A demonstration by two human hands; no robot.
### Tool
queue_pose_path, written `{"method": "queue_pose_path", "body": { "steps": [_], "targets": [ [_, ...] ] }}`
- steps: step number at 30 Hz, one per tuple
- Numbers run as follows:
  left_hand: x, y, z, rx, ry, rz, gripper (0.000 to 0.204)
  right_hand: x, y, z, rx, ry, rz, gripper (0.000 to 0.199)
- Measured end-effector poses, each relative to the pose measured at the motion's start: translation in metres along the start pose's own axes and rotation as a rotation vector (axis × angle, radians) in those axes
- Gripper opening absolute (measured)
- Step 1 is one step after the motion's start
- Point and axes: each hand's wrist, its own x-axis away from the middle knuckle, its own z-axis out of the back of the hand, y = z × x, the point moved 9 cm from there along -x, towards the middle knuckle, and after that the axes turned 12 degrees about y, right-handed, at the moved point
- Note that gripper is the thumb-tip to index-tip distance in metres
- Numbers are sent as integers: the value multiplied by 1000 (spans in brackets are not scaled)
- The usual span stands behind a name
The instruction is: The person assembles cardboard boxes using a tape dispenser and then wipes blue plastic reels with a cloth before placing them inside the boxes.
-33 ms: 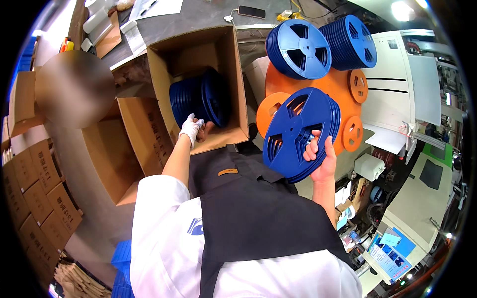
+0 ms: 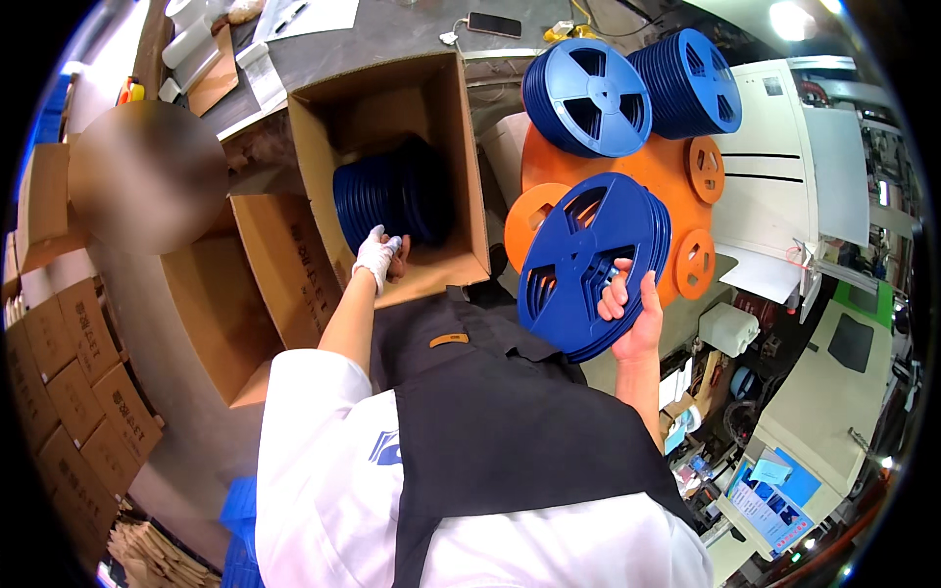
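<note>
My left hand (image 2: 376,261), in a white glove that leaves some fingertips bare, is inside the near edge of a cardboard box (image 2: 469,157). Its fingers are loosely bent and apart, right beside a row of dark blue reels (image 2: 377,201) standing on edge in the box. Whether a fingertip touches the nearest reels I cannot tell. On the right, my bare right hand (image 2: 632,309) grips a small stack of blue reels (image 2: 588,245), with fingers through an opening in the flange and the thumb along the outer side. The stack is tilted, its spoked face toward me.
Two more stacks of blue reels, one (image 2: 600,98) nearer and one (image 2: 696,83) behind, rest by an orange surface (image 2: 637,171) with orange discs. An open carton (image 2: 221,294) stands at left, near stacked cartons (image 2: 78,382). A phone (image 2: 494,24) lies on the grey table (image 2: 412,29).
The reel at the right end of the row in the box, tilted apart before, now sits close against the others. My left hand has drawn back slightly. The right hand's stack stays in place.
</note>
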Motion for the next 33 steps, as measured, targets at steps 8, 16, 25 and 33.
{"method": "queue_pose_path", "body": {
  "steps": [8, 16, 25, 33],
  "targets": [
    [90, 75, 7, -287, 6, -762, 58, 18, -26, -8, -263, -280, 72, 51],
    [269, 174, -53, -803, -145, -1825, 50, 21, -47, -23, -519, -449, 24, 40],
    [281, 176, -48, -723, -178, -1896, 37, 10, -48, -34, -446, -410, -21, 60],
    [204, 127, -7, 299, -515, -418, 19, -8, -42, -27, 91, -65, 143, 65]
  ]
}}
